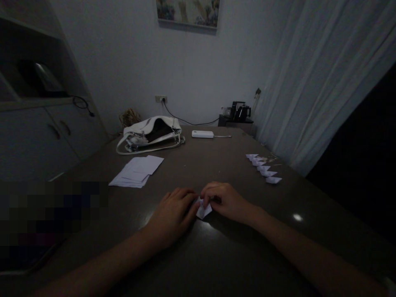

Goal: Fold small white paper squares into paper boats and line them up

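A small piece of white paper (204,212), folded into a diamond-like shape, lies on the dark table between my hands. My left hand (175,212) rests on the table at its left side, the thumb and fingertips pressing its edge. From the right, my right hand (227,201) curls its fingers over the top of the paper, and the fingertips touch it. My fingers cover the paper's upper part. Several folded paper boats (262,168) stand in a slanting row on the right. To the left lies a loose stack of white paper sheets (136,171).
Behind the sheets sits a white handbag (151,134), its top gaping. A white power strip-like block (202,134) with a short cable lies at the far side. Thin scraps (272,159) are scattered near the boats. A black kettle (243,112) stands beyond the table.
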Available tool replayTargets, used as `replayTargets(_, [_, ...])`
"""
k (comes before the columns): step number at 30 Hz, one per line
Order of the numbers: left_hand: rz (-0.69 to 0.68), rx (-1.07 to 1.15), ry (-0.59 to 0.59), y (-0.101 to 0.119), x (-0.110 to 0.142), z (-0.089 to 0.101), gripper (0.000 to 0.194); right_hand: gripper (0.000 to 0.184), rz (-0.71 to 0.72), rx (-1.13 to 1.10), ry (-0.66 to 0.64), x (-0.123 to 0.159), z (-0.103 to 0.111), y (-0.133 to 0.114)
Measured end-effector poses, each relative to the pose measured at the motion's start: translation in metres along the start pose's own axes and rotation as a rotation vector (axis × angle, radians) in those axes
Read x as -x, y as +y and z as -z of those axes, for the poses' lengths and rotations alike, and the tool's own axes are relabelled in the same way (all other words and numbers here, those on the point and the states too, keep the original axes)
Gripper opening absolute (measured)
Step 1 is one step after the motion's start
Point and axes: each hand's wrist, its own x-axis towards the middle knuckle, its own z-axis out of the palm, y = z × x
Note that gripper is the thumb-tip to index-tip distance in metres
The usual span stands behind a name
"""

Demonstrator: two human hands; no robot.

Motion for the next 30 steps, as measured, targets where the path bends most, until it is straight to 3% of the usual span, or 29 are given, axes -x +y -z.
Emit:
replayTargets(6, [0.05,-0.03,-0.033,-0.004,-0.002,-0.001,0.023,0.026,0.035,-0.028,-0.046,0.001,0.001,-0.001])
replayTargets(11, [0.106,-0.053,-0.038,-0.003,0.0,0.0,0.026,0.033,0.03,0.082,-0.123,0.002,0.004,0.003])
replayTargets(15, [0.132,-0.085,-0.028,-0.001,0.001,0.002,0.032,0.033,0.044,0.186,-0.109,0.002,0.004,-0.002])
replayTargets(21, [0.194,-0.126,-0.051,0.001,0.0,0.004,0.035,0.013,0.01,0.294,-0.093,0.004,0.001,-0.007])
replayTargets(30, [0.287,-0.144,-0.065,-0.002,0.0,0.005,0.025,0.018,-0.064,0.346,-0.09,0.005,-0.002,-0.011])
